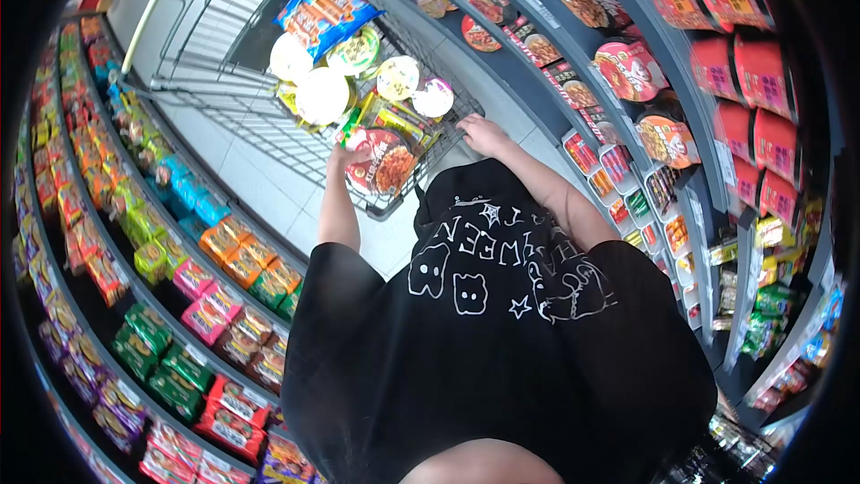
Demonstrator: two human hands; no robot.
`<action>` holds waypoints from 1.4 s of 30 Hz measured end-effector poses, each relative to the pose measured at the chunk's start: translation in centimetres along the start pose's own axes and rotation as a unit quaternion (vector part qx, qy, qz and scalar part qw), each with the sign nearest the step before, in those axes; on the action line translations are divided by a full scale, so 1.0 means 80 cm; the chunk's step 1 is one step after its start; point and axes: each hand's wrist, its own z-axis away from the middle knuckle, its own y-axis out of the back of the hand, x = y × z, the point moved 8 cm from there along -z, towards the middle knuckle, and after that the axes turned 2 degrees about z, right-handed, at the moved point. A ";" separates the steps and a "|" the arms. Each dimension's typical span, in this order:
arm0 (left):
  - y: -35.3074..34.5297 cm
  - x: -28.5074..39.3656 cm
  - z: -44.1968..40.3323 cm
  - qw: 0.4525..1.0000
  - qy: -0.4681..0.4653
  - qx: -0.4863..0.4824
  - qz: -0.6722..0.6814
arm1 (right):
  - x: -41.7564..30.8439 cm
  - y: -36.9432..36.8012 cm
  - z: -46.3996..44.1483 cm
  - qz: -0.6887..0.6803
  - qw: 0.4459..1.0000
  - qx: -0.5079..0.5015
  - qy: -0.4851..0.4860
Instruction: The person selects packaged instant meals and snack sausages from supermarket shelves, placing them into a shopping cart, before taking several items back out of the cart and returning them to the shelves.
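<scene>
My left hand is closed on the left edge of a red-lidded instant noodle bowl, held at the near end of a wire shopping cart. Some of its fingers are hidden. At the cart's near right corner, my right hand has its fingers curled over the rim. Inside the cart lie a blue snack pack, a green-lidded noodle bowl, a yellow pack and several pale-lidded tubs, one pale lid washed out by glare.
Curved-looking shelves of bagged noodles run along my left. On my right, shelves hold noodle bowls and red multipacks. Pale floor tiles show around the cart between the shelves.
</scene>
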 end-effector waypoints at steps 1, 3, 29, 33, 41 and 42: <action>-0.018 0.004 -0.003 0.989 -0.021 -0.091 0.115 | -0.002 -0.003 0.000 0.010 1.000 -0.009 0.004; -0.007 0.079 0.071 0.999 -0.018 -0.036 0.010 | 0.004 -0.007 -0.007 0.015 1.000 -0.003 -0.006; -0.059 0.592 0.357 0.827 -0.510 0.024 -0.234 | -0.048 0.268 0.061 -0.508 0.811 0.266 0.112; -0.133 0.618 0.258 0.890 -0.440 -0.086 -0.088 | 0.065 0.244 0.100 -0.521 0.735 0.434 0.013; -0.269 0.711 0.149 0.857 -0.432 -0.267 -0.089 | 0.195 0.309 0.118 -0.444 0.743 0.490 -0.105; -0.271 0.731 0.149 0.853 -0.452 -0.235 -0.116 | 0.204 0.325 0.115 -0.385 0.784 0.470 -0.130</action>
